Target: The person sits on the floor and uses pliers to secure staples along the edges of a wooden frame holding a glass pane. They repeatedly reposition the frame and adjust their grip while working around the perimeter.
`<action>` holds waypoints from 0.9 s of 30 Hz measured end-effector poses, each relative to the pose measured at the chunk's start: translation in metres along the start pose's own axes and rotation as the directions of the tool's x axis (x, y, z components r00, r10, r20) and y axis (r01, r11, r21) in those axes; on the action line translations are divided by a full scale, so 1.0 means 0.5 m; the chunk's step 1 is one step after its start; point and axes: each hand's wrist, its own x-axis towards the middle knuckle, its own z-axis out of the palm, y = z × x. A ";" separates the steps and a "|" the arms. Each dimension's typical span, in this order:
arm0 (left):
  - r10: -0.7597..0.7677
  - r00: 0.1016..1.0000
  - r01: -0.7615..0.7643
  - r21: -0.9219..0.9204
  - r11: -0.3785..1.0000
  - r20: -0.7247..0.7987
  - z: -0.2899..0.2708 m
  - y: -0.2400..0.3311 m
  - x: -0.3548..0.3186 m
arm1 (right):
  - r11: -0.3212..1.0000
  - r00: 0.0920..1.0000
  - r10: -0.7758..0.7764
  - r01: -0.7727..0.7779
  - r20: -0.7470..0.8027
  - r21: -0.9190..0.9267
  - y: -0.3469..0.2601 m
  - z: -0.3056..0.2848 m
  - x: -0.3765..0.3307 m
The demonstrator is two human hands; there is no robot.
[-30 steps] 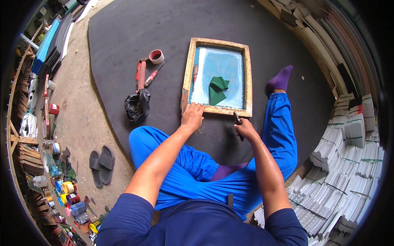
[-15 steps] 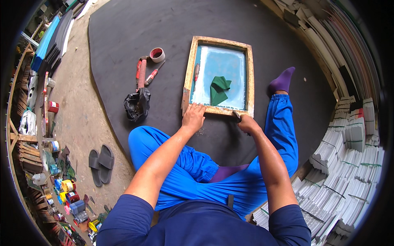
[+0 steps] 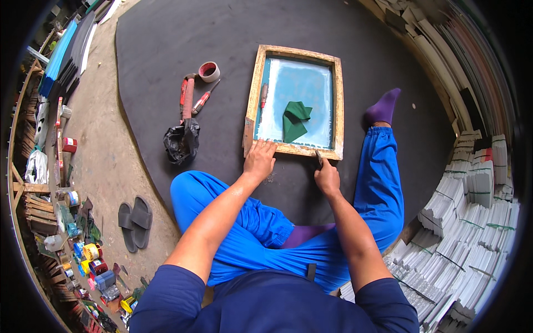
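A wooden screen-printing frame (image 3: pixel 338 105) with blue-white mesh lies on the black mat in front of me. My left hand (image 3: pixel 260 161) rests its outstretched fingers on the near bar, towards the left corner. My right hand (image 3: pixel 327 177) is closed around a slim dark hand tool (image 3: pixel 319 159), its tip touching the near bar right of the middle. Most of that tool is hidden in my fist, so its exact kind does not show. On the mesh lie a folded green cloth (image 3: pixel 296 122) and a red-handled tool (image 3: pixel 264 95).
Left of the frame lie a tape roll (image 3: pixel 209 71), a hammer (image 3: pixel 189 99), a red screwdriver (image 3: pixel 203 102) and a black plastic bag (image 3: pixel 182 143). Dark sandals (image 3: pixel 135 223) and paint pots (image 3: pixel 92 252) are on the floor farther left. Bundled white stacks (image 3: pixel 472 222) line the right.
My right hand has shifted left along the near bar, and the dark tool now points more away from me. The left hand stays on the frame.
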 end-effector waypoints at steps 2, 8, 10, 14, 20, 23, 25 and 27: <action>-0.010 1.000 0.010 0.004 1.000 0.015 -0.013 0.008 0.006 | 0.997 0.997 -0.062 0.063 -0.039 0.050 0.015 0.011 -0.013; -0.051 0.998 0.044 -0.183 0.982 -0.031 -0.051 0.021 0.012 | 0.758 0.899 -0.288 0.003 0.330 0.652 0.017 0.001 -0.043; -0.083 0.994 0.043 -0.476 0.878 -0.064 -0.070 0.038 0.004 | 0.649 0.777 -0.399 -0.136 0.487 0.749 -0.014 -0.032 -0.083; -0.154 0.973 0.214 -0.928 0.305 0.174 -0.150 0.097 -0.060 | 0.467 0.589 -0.611 -0.271 0.529 0.841 -0.084 -0.074 -0.165; -0.102 0.978 0.168 -0.978 -0.123 0.181 -0.224 0.093 -0.144 | 0.461 0.444 -0.735 -0.225 0.512 0.858 -0.152 -0.084 -0.210; -0.113 0.984 0.122 -0.986 -0.111 0.134 -0.243 0.077 -0.162 | 0.493 0.397 -0.764 -0.149 0.508 0.857 -0.175 -0.094 -0.210; -0.136 0.986 0.087 -0.994 -0.066 0.095 -0.257 0.074 -0.169 | 0.506 0.345 -0.773 -0.171 0.533 0.845 -0.186 -0.104 -0.205; -0.154 0.985 0.074 -0.996 -0.044 0.080 -0.274 0.078 -0.173 | 0.512 0.268 -0.778 -0.253 0.568 0.821 -0.190 -0.107 -0.197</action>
